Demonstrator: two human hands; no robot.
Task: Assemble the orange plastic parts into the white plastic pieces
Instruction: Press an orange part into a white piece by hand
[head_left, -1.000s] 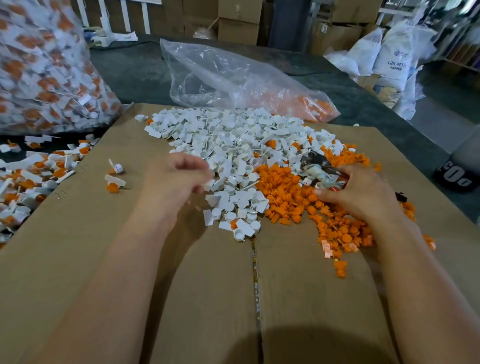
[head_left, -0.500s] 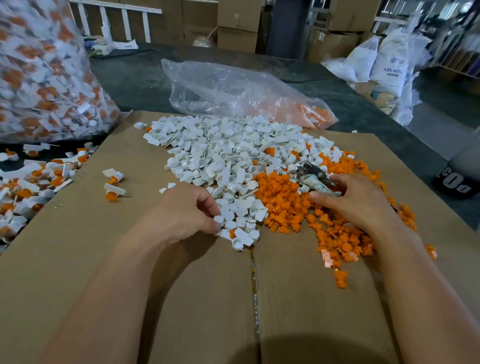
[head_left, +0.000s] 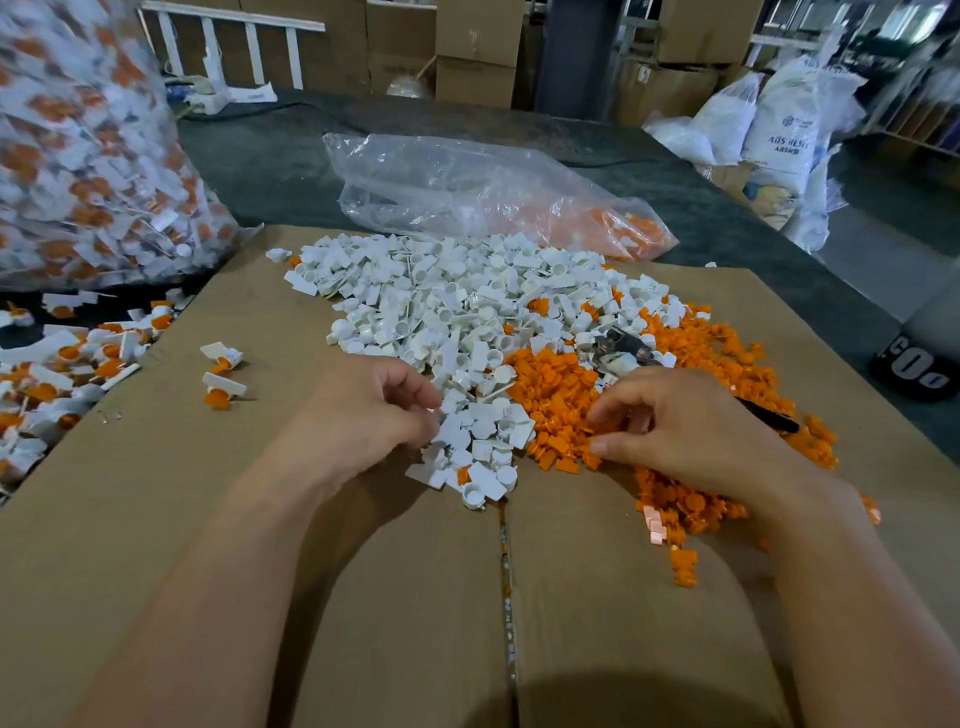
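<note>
A heap of white plastic pieces (head_left: 467, 312) covers the middle of the cardboard sheet (head_left: 260, 519). Orange plastic parts (head_left: 561, 384) are piled against its right side. My left hand (head_left: 374, 410) sits at the near left edge of the white heap, its curled fingers pinching a white piece there. At the near edge of the orange pile, my right hand (head_left: 675, 431) has thumb and forefinger closing on an orange part. A metal tool (head_left: 621, 345) lies on the parts just behind that hand, and its dark handle pokes out to the right.
Two assembled pieces (head_left: 223, 374) lie on the cardboard at left, and several more (head_left: 57, 374) are heaped off its left edge. A full clear bag (head_left: 88, 156) stands at far left. A nearly empty bag (head_left: 467, 192) with orange parts lies behind the heap. Boxes and sacks stand beyond.
My left hand came down from above the heap to its near edge. My right hand let go of the tool and moved nearer, onto the orange parts.
</note>
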